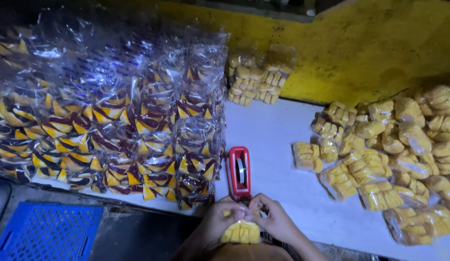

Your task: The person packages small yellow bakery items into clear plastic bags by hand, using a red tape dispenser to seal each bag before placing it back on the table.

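Note:
Both of my hands meet at the bottom middle of the view, over a small clear packet of yellow snack pieces point(242, 232). My left hand point(220, 223) grips the packet's top from the left. My right hand point(275, 220) pinches the same top from the right. Just beyond my fingers stands a red tape dispenser point(239, 171) on the white table point(278, 135), its near end close to the packet's neck.
A big stack of clear bags with yellow and maroon printed wrappers point(113, 116) fills the left. Several filled yellow snack packets point(389, 154) lie heaped at the right, and a few more point(256, 77) lean on the yellow wall. A blue crate point(46, 232) sits below left.

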